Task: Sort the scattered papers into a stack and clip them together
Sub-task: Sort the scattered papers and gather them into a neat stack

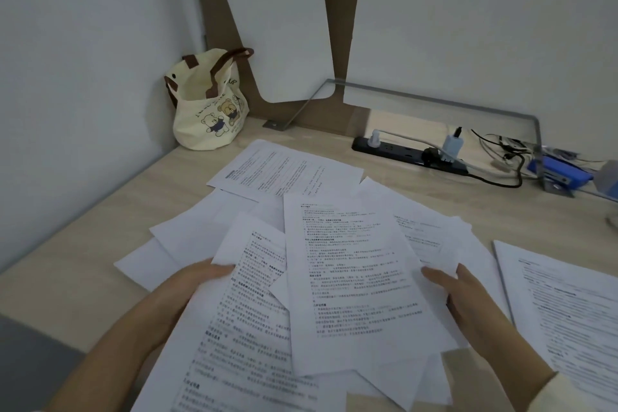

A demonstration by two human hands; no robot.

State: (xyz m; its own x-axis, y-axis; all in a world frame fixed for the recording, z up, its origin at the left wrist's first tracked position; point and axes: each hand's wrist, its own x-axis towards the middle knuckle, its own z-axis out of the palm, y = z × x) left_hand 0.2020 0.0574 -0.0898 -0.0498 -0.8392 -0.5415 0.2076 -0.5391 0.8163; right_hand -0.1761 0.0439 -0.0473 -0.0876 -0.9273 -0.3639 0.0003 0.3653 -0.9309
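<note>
You are holding the scattered papers [351, 278] from both sides. They are lying fanned and overlapping on the near middle of the pale wooden desk [83, 244], most of them printed side up and a few showing blank. Your left hand [197, 281] is gripping the left edge of the loose heap, its fingertips curling over one printed sheet while another sheet is covering the lower part of the hand. Your right hand [468, 301] is pinching the right edge, with the thumb lying on top of the sheets and the fingers going behind them, and a cream sleeve [561, 391] is showing at that wrist. One far sheet [284, 170] is lying flat farther back, its near edge overlapped by the heap. Just to the right of your right hand, a separate pile [561, 304] of printed pages is sitting more squarely, apart from the sheets you are holding. Beyond the papers, a black power strip [408, 152] is running along the back of the desk with a white charger [451, 144] plugged into it and cables [501, 150] trailing to the right. A blue object [561, 170] is resting near the right end, too blurred to name. A clear shelf [434, 100] is standing over the strip. In the far left corner, a cream tote bag [210, 107] printed with bears is leaning against the wall [83, 60].
</note>
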